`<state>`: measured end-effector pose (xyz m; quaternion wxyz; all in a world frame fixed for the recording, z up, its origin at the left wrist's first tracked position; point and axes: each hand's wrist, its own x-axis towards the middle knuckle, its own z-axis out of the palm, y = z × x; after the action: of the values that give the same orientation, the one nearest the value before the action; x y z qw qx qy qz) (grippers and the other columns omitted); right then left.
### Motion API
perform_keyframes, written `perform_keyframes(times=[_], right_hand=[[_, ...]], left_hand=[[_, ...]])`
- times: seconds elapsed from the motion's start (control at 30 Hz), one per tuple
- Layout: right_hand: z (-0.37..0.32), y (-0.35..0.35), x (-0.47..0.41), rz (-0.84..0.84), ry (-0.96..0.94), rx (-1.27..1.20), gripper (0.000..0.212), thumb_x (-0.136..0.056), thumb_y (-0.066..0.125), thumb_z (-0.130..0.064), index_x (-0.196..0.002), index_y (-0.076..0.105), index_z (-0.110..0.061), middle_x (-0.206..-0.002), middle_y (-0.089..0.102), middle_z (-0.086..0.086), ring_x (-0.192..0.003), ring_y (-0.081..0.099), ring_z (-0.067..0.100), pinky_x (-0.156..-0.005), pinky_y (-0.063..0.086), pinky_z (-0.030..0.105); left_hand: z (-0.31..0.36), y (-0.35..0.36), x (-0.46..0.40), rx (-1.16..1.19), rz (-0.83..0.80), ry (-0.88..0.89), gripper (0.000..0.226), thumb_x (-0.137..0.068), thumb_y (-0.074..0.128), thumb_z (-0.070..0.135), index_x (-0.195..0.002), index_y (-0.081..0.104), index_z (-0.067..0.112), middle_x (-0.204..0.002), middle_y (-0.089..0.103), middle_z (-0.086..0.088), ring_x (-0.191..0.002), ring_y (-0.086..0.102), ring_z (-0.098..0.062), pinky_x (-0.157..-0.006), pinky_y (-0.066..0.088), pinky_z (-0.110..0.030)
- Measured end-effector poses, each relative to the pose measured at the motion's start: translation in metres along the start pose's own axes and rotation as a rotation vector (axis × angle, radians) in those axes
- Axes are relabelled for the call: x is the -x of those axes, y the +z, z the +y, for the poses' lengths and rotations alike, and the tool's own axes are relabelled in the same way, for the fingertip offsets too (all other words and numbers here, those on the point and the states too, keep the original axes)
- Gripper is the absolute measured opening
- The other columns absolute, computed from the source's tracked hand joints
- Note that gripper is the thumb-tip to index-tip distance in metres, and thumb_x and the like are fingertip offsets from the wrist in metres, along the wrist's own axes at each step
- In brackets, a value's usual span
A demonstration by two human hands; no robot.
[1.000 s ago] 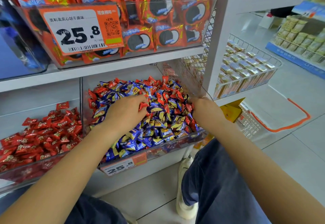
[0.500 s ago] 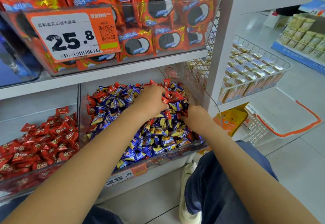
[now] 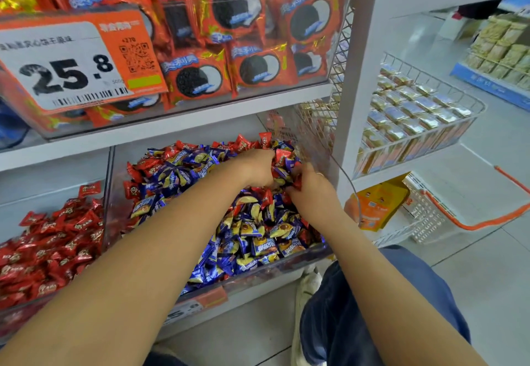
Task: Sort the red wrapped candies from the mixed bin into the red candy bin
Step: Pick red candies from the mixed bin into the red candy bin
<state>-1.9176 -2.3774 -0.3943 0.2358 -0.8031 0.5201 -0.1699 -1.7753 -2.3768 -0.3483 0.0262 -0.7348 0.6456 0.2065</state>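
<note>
The mixed bin [image 3: 286, 262] sits just right of the red candy bin [image 3: 51, 251]. Both hands have moved to its back right corner: the left hand [image 3: 255, 169] digs in, fingers hidden, while the right hand [image 3: 312, 190] apparently pinches red candies [image 3: 296, 183], so gathering continues.

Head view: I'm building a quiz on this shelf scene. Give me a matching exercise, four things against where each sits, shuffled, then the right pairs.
Things:
1. mixed bin
2. red candy bin
3. cookie packs
4. shopping basket

Places:
A. on the floor, right of the shelf post
B. lower shelf, far left
C. upper shelf, behind the 25.8 price tag
D. lower shelf, under both hands

Pairs: 1-D, 2-B, 3-C, 4-A
</note>
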Motion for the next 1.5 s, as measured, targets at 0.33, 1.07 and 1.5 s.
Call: perform_keyframes(times=[0.33, 1.07, 1.5], right_hand=[[-0.008, -0.013, 0.005, -0.068, 0.021, -0.217, 0.035, -0.091, 0.061, -0.026, -0.12, 0.051, -0.01, -0.11, 0.064, 0.007, -0.104, 0.058, 0.026, -0.069, 0.034, 0.024], [-0.013, -0.025, 0.024, 0.109, -0.166, -0.039, 0.018, -0.09, 0.059, -0.038, -0.103, 0.066, -0.029, -0.071, 0.061, -0.005, -0.061, 0.053, 0.012, -0.051, 0.035, 0.019], [-0.014, -0.013, 0.018, 0.024, -0.297, 0.126, 0.035, -0.092, 0.055, -0.042, -0.121, 0.055, -0.023, -0.076, 0.06, -0.002, -0.071, 0.058, 0.02, -0.06, 0.042, 0.028]], left_hand=[[-0.02, 0.011, 0.028, 0.117, 0.189, 0.111, 0.041, -0.088, 0.064, 0.038, -0.121, 0.053, 0.017, -0.107, 0.057, -0.002, -0.093, 0.052, -0.019, -0.073, 0.042, -0.032], [-0.056, -0.006, 0.103, 0.322, 0.601, 0.008, 0.032, -0.083, 0.064, 0.049, -0.095, 0.058, 0.02, -0.06, 0.044, 0.014, -0.056, 0.044, -0.006, -0.054, 0.028, -0.023], [-0.074, 0.003, 0.127, 0.602, 0.61, -0.034, 0.032, -0.08, 0.065, 0.052, -0.077, 0.059, 0.021, -0.069, 0.056, 0.013, -0.069, 0.052, -0.008, -0.064, 0.037, -0.025]])
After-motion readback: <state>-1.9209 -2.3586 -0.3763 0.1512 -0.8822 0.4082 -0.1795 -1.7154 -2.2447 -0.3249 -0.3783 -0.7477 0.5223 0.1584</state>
